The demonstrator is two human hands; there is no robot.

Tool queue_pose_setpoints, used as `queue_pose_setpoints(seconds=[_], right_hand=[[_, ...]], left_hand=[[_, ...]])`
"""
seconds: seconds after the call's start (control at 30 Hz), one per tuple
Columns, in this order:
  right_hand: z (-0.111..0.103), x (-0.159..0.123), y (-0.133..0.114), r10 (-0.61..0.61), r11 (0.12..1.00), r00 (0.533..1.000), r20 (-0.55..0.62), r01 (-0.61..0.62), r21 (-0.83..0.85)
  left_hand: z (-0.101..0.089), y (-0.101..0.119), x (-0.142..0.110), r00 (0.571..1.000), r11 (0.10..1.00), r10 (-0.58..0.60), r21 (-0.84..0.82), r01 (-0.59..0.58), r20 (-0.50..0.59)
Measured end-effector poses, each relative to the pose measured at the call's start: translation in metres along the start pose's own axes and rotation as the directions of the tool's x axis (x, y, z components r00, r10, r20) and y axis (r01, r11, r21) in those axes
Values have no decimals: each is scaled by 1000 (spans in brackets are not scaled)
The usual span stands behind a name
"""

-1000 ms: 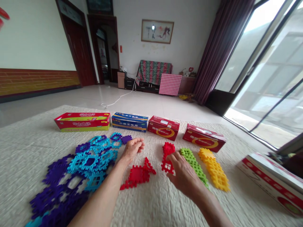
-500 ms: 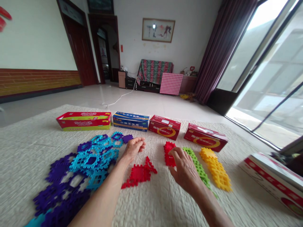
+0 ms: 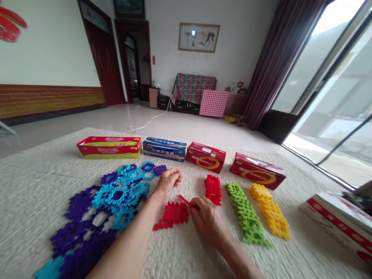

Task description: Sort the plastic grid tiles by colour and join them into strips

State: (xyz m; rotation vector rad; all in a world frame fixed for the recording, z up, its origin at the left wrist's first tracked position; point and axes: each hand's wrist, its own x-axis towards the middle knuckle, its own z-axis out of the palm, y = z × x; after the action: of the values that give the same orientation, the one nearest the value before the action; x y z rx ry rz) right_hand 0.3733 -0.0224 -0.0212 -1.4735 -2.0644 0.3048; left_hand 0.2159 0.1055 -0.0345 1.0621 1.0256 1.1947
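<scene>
Head view, taking clock directions from the right hand [image 3: 205, 217]. See one cream quilt [image 3: 171, 255] under everything. At 3 o'clock, far out, count one white-and-red box [image 3: 338, 228]. Along the back count four more: one red-and-yellow box [image 3: 109, 148] at 10, one blue box [image 3: 164, 150] at 11, two dark red boxes [image 3: 205, 157] at 12 and 2. At 9, find one pile of purple and turquoise pieces [image 3: 116, 195], too overlapped to count. At 3, count one green strip [image 3: 245, 213] with one yellow strip [image 3: 270, 211] beyond; at 1, one short red strip [image 3: 213, 190]. At 10, see the left hand [image 3: 169, 182] loosely curled near the pile; cannot tell whether empty. At 9, near the right fingers, find one red square [image 3: 176, 213] with smaller red toothing [image 3: 162, 224] at its lower left. Pinched narrowly in the right fingertips, pointing to 10, see one slim red piece [image 3: 185, 200], almost edge-on
</scene>
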Motion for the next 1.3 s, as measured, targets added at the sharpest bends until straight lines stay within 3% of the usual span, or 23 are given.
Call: queue_pose_setpoints(seconds=[0.17,0.27,0.33,0.4,0.53,0.67,0.87,1.03,1.3], right_hand=[[4,3,4,121,990,992,-38,-118,79],[6,2,5,135,991,984,-115,-133,25],[4,0,2,94,994,978,-187,-104,-43],[2,-1,-6,0,998,985,-175,-11,-61],[-1,-4,-27,-211,977,977,25,211,18],[5,-3,-34,-258,966,956,137,254,46],[11,-1,-25,-309,946,950,36,304,111],[-13,3,-7,-150,978,983,-107,164,127],[-72,5,33,100,985,993,67,-89,-150]], left_hand=[[1,1,0,1000,1000,1,-5,-1,0],[1,1,0,1000,1000,4,-10,-4,4],[1,1,0,1000,1000,1,-9,-1,5],[1,1,0,1000,1000,-9,-8,9,1],[1,1,0,1000,1000,-24,-8,24,-5],[2,2,-1,1000,1000,-20,-2,20,-6],[1,1,0,1000,1000,-19,3,19,2],[0,-2,2,1000,1000,-8,7,8,4],[-2,-3,2,1000,1000,4,26,-4,23]])
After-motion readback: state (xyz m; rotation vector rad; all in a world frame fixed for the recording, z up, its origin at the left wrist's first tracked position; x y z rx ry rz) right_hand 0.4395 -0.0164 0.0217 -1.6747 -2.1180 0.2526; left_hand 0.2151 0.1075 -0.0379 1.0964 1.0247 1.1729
